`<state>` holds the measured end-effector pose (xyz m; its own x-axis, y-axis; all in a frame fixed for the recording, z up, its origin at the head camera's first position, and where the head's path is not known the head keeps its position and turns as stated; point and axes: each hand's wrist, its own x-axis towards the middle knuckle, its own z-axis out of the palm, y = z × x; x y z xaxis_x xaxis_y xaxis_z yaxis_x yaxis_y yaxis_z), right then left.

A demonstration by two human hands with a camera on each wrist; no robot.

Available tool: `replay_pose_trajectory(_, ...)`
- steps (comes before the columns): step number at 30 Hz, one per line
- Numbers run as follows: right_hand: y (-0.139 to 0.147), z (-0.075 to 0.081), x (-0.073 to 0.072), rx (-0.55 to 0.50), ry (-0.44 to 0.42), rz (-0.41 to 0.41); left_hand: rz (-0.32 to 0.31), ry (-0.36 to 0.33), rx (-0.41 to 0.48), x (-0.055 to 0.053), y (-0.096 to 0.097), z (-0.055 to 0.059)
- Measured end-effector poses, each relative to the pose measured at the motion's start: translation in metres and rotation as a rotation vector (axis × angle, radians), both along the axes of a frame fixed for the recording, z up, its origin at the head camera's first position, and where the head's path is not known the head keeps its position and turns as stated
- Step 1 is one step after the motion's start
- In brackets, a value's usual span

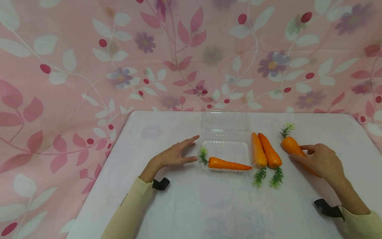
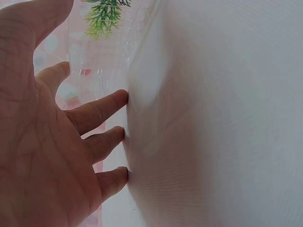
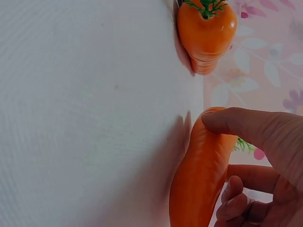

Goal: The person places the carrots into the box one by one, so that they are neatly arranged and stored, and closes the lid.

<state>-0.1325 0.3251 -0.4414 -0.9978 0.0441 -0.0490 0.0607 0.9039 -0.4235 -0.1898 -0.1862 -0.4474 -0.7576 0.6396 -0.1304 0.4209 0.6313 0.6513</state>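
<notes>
On the right of the head view, my right hand [image 1: 320,161] pinches an orange toy carrot [image 1: 290,145] with a green leafy top. In the right wrist view, the thumb presses one side of that carrot [image 3: 196,175] and the index finger lies at the other. My left hand [image 1: 176,154] rests on the table with fingers spread, beside a clear plastic box [image 1: 226,149] whose lid [image 1: 223,121] is folded back. One carrot [image 1: 228,164] lies across the front of the box. Two more carrots [image 1: 259,151] [image 1: 270,151] lie just right of it, leaves toward me.
The table [image 1: 179,205] wears a white cloth with faint prints. Behind it and along its left side hangs a pink floral curtain [image 1: 179,56]. A black strap end [image 1: 161,184] sticks out at the left wrist, another strap [image 1: 328,208] at the right.
</notes>
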Motion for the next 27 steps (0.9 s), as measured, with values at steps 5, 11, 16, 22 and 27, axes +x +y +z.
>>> replay_pose_trajectory(5,0.0,0.004,0.001,-0.02,0.035,0.011,0.004,-0.003,-0.003,0.0,0.0,0.0)
replay_pose_trajectory(11,-0.003,0.011,0.0,-0.025,0.063,0.013,0.009,-0.004,-0.012,0.0,0.0,0.0)
replay_pose_trajectory(16,-0.008,0.017,0.0,-0.068,0.091,0.017,0.011,-0.005,-0.02,-0.001,0.0,-0.001)
replay_pose_trajectory(22,-0.018,0.024,0.001,-0.097,0.112,0.024,0.008,-0.014,0.001,-0.001,0.0,-0.001)
replay_pose_trajectory(27,-0.023,0.029,0.001,-0.112,0.123,0.034,0.009,-0.012,0.001,0.0,0.0,-0.001)
